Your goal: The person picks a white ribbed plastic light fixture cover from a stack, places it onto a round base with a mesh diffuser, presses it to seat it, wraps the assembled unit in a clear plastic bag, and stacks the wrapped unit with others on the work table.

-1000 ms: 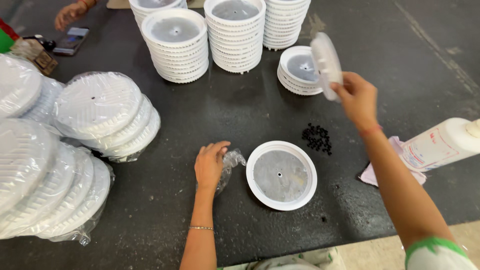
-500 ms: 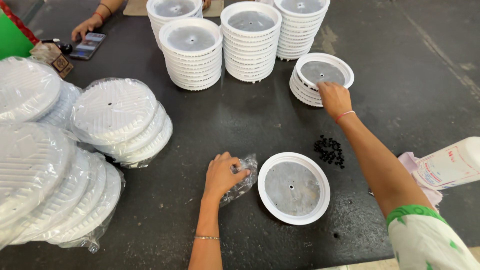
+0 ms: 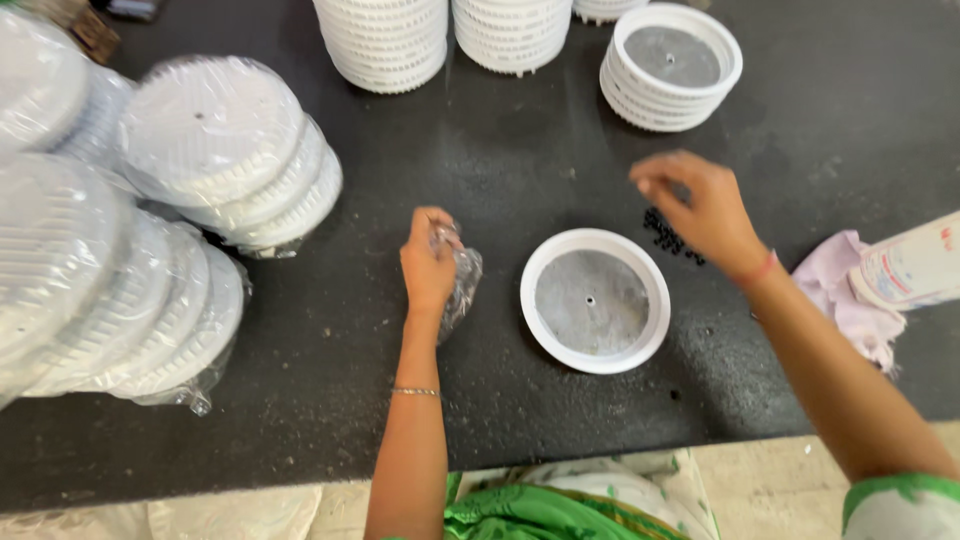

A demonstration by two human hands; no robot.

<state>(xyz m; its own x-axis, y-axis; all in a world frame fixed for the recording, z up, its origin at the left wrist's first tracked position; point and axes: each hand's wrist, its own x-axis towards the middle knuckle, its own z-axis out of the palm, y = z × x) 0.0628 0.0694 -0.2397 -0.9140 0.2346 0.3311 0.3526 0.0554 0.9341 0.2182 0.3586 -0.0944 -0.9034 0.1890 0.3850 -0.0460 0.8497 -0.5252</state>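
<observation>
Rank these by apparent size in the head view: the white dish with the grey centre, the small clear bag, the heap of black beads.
1. White dish, plainly largest.
2. Clear bag in the left hand; partly hidden.
3. Black beads, smallest; the right hand covers part.

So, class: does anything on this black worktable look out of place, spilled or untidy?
Small black beads lie loose on the table, just under the right hand. A crumpled pink cloth sits beneath a tipped white bottle.
</observation>
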